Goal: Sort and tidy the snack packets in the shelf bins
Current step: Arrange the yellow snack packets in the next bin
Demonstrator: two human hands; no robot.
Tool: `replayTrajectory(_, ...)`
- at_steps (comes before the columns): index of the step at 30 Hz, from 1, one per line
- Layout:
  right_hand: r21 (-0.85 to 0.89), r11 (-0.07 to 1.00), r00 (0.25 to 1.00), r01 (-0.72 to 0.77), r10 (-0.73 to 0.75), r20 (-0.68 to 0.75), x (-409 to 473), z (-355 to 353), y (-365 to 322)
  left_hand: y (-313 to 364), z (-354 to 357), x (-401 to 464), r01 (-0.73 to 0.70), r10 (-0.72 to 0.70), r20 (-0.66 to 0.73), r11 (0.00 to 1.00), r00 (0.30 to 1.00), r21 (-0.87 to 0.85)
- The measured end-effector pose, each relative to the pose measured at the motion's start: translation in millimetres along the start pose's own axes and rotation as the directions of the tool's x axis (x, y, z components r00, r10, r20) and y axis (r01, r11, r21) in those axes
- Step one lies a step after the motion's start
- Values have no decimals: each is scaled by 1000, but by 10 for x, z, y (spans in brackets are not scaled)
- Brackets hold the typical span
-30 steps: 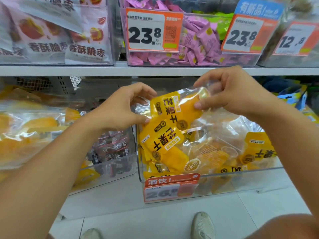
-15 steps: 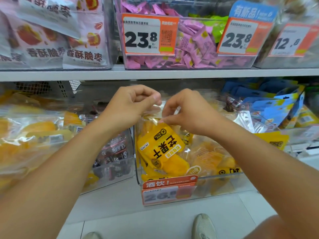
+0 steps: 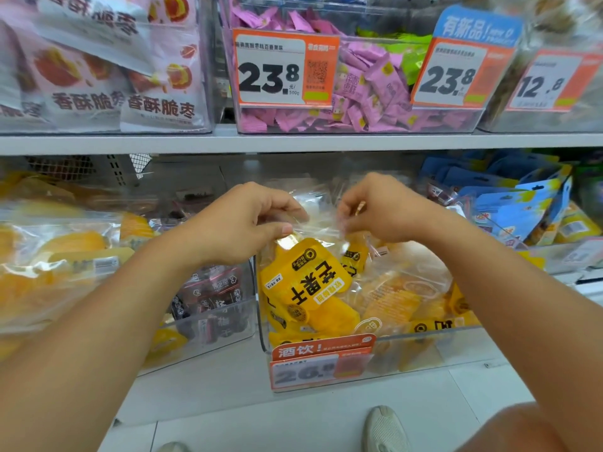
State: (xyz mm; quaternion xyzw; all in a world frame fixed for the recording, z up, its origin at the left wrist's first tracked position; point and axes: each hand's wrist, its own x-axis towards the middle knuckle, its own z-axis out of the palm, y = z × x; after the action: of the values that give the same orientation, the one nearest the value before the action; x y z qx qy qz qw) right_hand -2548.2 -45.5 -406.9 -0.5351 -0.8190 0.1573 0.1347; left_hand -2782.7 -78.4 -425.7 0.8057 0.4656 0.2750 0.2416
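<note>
Both grips pinch clear top edge of mango packet (image 3: 303, 282): left hand (image 3: 241, 223), right hand (image 3: 381, 210); fingertips hidden.

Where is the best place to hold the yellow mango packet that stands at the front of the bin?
Probably the clear top seal of the yellow mango packet, approached from above. The packet stands nearly upright behind the clear bin wall, so only the flat seal is free for fingers to pinch.

The mango packet (image 3: 305, 282) stands at the front left of the middle bin (image 3: 424, 337). Another bin (image 3: 212, 327) sits to its left. A shelf (image 3: 293, 143) above holds the candy bin (image 3: 359, 122).
</note>
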Motion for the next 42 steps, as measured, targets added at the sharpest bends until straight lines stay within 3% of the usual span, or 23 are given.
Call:
replayTrajectory(3, 245, 965, 993, 92, -73, -88, -21, -9, -166, 6, 52, -14, -110, 123, -91, 985, 988, 129)
replayTrajectory(5, 209, 968, 989, 141, -130, -67, -13, 23, -255, -7, 66, -23, -144, 190, -145, 950, 971, 278)
replayTrajectory(7, 157, 975, 987, 158, -159, -3, -22, 43, -283, -17, 52, -18, -133, 184, -141, 941, 973, 311)
replayTrajectory(11, 453, 891, 999, -33, 36, 3, -145, -102, -245, 16, 65, 6, -126, 154, -125, 970, 980, 209)
replayTrajectory(13, 285, 958, 996, 22, 2, -84, -260, -263, -226, 22, 75, 24, -114, 150, -142, 965, 978, 237)
replayTrajectory(16, -168, 978, 973, 121, -83, 216, -454, -237, -344, 6, 76, 51, -103, 148, -168, 963, 975, 247)
replayTrajectory(17, -243, 956, 948, 166, -87, 305, -479, -135, -371, -3, 80, 61, -104, 152, -186, 963, 971, 247)
replayTrajectory(19, -242, 942, 931, 232, -143, 337, -454, 33, -353, -8, 89, 73, -100, 151, -217, 968, 964, 231)
replayTrajectory(23, 88, 975, 976, 202, -208, 58, -366, -160, -227, -26, 67, 72, -149, 183, -208, 974, 961, 168)
replayTrajectory(25, 146, 961, 971, 237, -228, -71, -384, -253, -213, -50, 41, 70, -151, 159, -192, 987, 968, 56)
replayTrajectory(27, 19, 956, 954, 291, -289, -75, -407, -280, -252, -84, 26, 83, -113, 108, -164, 993, 981, -26)
replayTrajectory(31, -328, 892, 950, 312, -292, 111, -359, -277, -400, -152, 25, 92, -23, 21, -152, 1000, 988, -14)
replayTrajectory(33, -437, 832, 940, 341, -313, 138, -294, -178, -494, -142, 22, 77, 9, -10, -138, 1000, 990, -3)
replayTrajectory(37, -505, 773, 879, 384, -474, -58, -148, 67, -651, -31, -15, 27, -4, -3, -42, 987, 999, -158)
replayTrajectory(39, -366, 835, 804, 412, -522, -285, -90, 172, -612, 6, -62, -18, -1, 10, 41, 977, 999, -214)
replayTrajectory(42, 48, 904, 750, 424, -321, -577, -61, 266, -542, -1, -32, -91, -29, 38, 159, 998, 987, -64)
